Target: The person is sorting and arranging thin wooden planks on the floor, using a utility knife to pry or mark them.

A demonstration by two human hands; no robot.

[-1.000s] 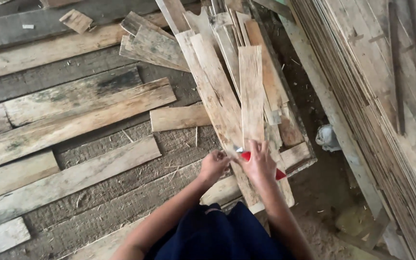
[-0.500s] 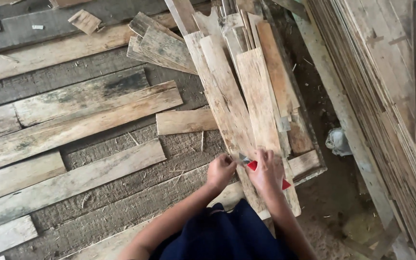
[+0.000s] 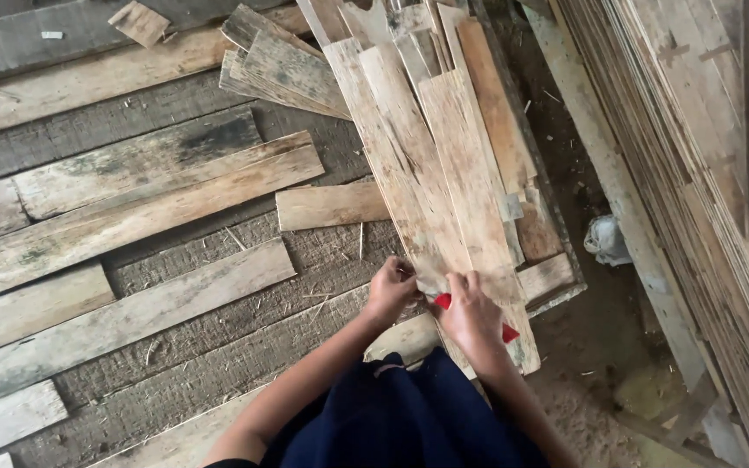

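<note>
We see our left hand (image 3: 389,290) pinching the near end of a long pale weathered wooden slat (image 3: 409,173), whose long axis runs away from us atop the plank pile. Our right hand (image 3: 472,314) is closed around a small red-handled tool (image 3: 444,301) at that same near end.

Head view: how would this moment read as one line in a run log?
left hand on plank edge | right hand holding red tool on long plank | plank stack ahead | white rag to the right
</note>
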